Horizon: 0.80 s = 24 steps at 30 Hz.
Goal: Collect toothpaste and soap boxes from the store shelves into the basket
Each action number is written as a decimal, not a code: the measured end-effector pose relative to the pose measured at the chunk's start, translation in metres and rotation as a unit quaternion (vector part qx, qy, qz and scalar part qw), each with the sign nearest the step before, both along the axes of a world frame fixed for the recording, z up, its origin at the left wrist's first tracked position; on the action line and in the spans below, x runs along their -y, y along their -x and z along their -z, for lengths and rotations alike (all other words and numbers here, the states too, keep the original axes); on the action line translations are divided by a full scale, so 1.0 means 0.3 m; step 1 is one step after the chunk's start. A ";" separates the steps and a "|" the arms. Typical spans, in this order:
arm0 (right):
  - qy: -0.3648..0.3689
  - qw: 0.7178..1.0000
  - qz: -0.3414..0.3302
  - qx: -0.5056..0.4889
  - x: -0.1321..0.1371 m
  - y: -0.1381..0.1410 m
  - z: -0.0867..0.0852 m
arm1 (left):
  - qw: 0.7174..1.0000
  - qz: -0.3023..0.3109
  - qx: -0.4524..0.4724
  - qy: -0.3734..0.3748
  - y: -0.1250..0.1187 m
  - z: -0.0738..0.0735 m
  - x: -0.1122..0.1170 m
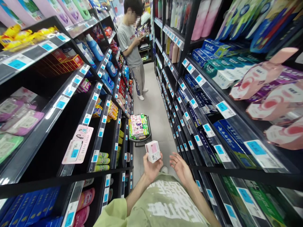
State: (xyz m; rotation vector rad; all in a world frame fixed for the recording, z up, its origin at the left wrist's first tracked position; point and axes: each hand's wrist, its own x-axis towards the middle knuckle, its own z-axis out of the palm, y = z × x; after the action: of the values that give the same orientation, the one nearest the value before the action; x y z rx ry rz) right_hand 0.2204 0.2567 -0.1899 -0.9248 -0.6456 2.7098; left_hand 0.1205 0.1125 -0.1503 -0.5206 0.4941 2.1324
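Observation:
In my left hand point(152, 167) is a small white and pink box point(153, 150), gripped between thumb and fingers in front of my body. A barcode-like patch shows on the box. Off to its right, my right hand point(179, 164) is raised with its fingers apart and nothing in it, close to the right-hand shelves. On the floor beyond the box stands a dark basket point(143, 138), filled with several pink, white and green packs point(138, 124).
Shelves with price tags line both sides of a narrow aisle point(159, 91). Toothpaste boxes point(219, 74) and hanging toothbrush packs point(246, 19) are on the right. Blue bottles point(94, 47) stand on the left. Farther down the aisle, a person point(132, 47) stands holding something small.

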 end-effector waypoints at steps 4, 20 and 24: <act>-0.007 1.000 -0.022 -0.019 0.004 0.008 -0.004 | 0.983 0.005 -0.131 0.125 -0.009 0.030 -0.010; -0.189 0.972 -0.130 0.051 0.087 0.110 -0.016 | 0.848 -0.007 -0.460 0.265 0.075 0.085 0.087; -0.185 0.963 -0.127 0.150 0.078 0.157 0.064 | 0.861 0.008 -0.439 0.257 0.121 0.156 0.089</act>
State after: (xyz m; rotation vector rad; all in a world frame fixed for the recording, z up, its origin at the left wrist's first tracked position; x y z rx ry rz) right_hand 0.1734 0.2332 -0.2091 -1.2278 -1.3621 2.5330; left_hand 0.0841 0.0858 -0.1970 0.2366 1.5936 2.1184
